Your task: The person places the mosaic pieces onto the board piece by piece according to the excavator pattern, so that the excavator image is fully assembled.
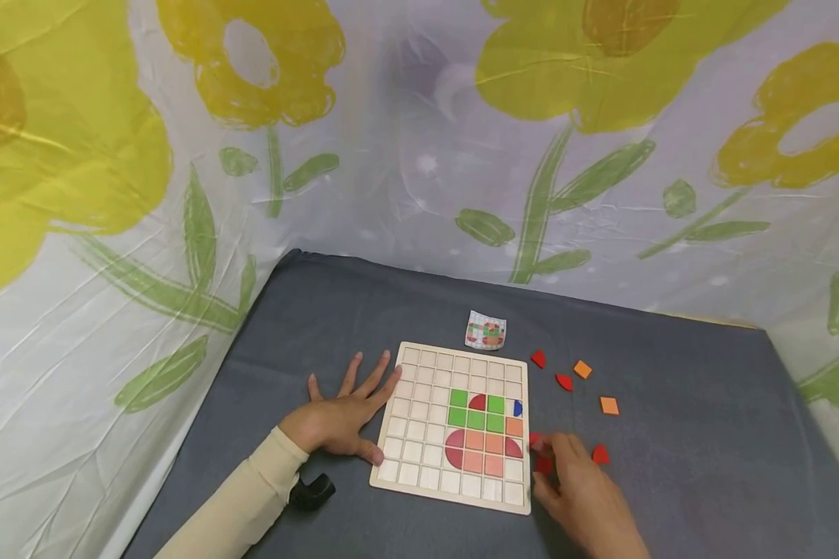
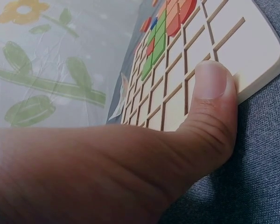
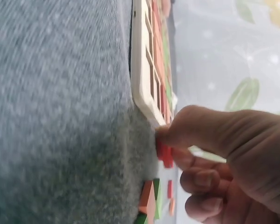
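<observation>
A pale wooden grid board [image 1: 419, 473] lies on the dark cloth. Green squares [image 1: 475, 419], salmon squares [image 1: 493, 464], dark red rounded pieces [image 1: 455, 449] and a blue piece [image 1: 517, 408] sit in its cells. My left hand [image 1: 342, 419] spreads its fingers at the board's left edge; in the left wrist view the thumb [image 2: 212, 86] presses on the rim and a cell. Beside the board's right edge, my right hand [image 1: 580, 485] pinches a red piece [image 3: 163, 151] between thumb and finger. Its exact shape is partly hidden.
Loose red pieces [image 1: 564, 382] and orange squares [image 1: 609, 405] lie right of the board. Orange and green pieces [image 3: 157, 196] are near the right hand. A small printed pattern card [image 1: 485, 331] lies behind the board. A flowered curtain [image 1: 405, 194] hangs around the table.
</observation>
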The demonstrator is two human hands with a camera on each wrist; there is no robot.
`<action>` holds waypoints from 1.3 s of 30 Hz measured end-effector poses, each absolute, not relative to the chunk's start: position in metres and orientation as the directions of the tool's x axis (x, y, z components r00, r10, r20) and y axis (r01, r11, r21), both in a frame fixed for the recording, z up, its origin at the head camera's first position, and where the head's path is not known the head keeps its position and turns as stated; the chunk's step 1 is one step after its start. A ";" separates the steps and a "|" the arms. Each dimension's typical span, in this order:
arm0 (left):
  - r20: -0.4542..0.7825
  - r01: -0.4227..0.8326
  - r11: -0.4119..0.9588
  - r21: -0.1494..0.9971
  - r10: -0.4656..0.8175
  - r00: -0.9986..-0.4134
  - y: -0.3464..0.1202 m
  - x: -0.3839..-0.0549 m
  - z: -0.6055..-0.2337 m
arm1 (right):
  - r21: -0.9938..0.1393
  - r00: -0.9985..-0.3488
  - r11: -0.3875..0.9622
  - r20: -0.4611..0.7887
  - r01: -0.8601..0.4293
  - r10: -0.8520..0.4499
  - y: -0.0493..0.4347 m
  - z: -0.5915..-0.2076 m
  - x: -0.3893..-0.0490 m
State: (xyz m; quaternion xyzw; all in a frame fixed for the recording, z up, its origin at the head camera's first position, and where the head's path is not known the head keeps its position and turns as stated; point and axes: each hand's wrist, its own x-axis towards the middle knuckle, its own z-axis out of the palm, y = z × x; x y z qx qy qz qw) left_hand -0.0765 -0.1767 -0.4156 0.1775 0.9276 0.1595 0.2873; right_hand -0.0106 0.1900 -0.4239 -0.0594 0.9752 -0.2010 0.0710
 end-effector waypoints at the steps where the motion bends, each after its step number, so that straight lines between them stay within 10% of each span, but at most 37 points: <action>1: -0.475 0.238 0.886 0.398 0.421 -0.772 -0.177 -0.077 -0.415 | -0.403 -0.982 0.908 -0.096 -0.111 -0.163 0.189 -0.423 -0.010; 18: -0.480 0.234 0.884 0.404 0.423 -0.768 -0.176 -0.075 -0.418 | -0.457 -0.930 0.832 -0.028 -0.314 -0.366 0.175 -0.427 -0.005; 39: -0.471 0.238 0.884 0.402 0.423 -0.774 -0.177 -0.077 -0.418 | -0.456 -0.960 0.873 -0.120 -0.174 -0.254 0.173 -0.426 -0.013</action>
